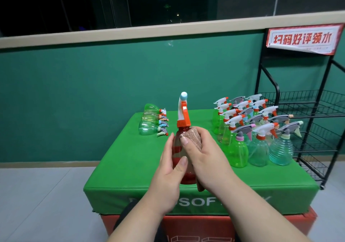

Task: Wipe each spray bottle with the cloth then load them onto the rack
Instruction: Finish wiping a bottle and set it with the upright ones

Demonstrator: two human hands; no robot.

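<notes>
A red spray bottle (177, 148) with an orange and white trigger head stands upright above the green padded block (130, 159). My left hand (170, 169) grips its body from the left. My right hand (207, 157) holds a brown speckled cloth (192, 136) against the bottle's right shoulder, the thumb lying across the front. Several upright spray bottles (259, 129), green and clear teal, stand clustered at the block's right. Several green bottles (152, 122) lie on their sides at the back left. The black wire rack (306, 111) stands to the right of the block.
A red and white sign (302, 39) tops the rack. A green wall runs behind the block. The green block sits on a red block (298, 223). Grey floor shows at the left.
</notes>
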